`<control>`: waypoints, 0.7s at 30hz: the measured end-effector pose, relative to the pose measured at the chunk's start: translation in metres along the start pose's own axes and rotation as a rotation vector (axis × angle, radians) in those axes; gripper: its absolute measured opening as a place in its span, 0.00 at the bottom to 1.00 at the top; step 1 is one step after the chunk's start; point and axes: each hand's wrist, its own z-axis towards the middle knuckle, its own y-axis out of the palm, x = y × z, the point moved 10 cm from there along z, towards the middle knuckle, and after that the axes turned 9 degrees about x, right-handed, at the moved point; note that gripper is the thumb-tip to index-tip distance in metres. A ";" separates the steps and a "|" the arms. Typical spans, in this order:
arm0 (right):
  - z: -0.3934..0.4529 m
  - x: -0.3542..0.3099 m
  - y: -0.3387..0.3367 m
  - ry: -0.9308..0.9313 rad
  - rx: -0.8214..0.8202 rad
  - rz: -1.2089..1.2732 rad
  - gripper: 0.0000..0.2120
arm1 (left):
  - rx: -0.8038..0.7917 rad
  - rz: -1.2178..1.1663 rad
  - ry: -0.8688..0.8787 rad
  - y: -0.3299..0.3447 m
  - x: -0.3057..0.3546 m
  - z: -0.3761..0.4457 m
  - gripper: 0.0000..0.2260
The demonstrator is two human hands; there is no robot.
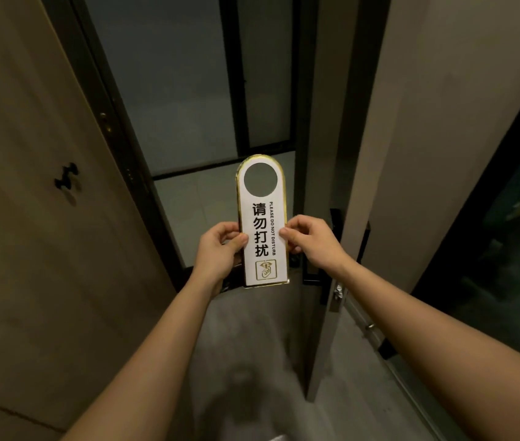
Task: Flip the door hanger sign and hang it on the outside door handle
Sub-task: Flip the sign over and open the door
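The door hanger sign point(262, 224) is white with a gold rim, a round hole at its top and black "PLEASE DO NOT DISTURB" lettering facing me. I hold it upright in the doorway. My left hand point(218, 253) pinches its left edge, thumb on the front. My right hand point(311, 238) pinches its right edge. The open door point(376, 173) stands edge-on just right of the sign. A dark handle and lock plate point(311, 275) shows behind my right hand, partly hidden by it.
A beige wall panel point(29, 218) with a small black hook point(67, 179) fills the left. The dark door frame point(115, 138) runs diagonally beside it. Frosted glass panels point(172, 90) lie beyond the doorway. Grey floor point(252, 361) is below my arms.
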 end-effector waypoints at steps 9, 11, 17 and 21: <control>0.082 0.049 -0.043 0.042 0.178 0.012 0.11 | -0.103 0.067 -0.022 0.072 -0.028 0.097 0.06; 0.106 0.062 -0.056 0.037 0.231 0.021 0.11 | -0.135 0.090 -0.032 0.094 -0.037 0.122 0.07; 0.150 0.111 -0.099 0.095 0.360 0.027 0.07 | -0.253 0.168 -0.065 0.164 -0.063 0.179 0.09; 0.158 0.144 -0.133 0.154 0.461 0.038 0.06 | -0.387 0.222 -0.068 0.215 -0.080 0.201 0.09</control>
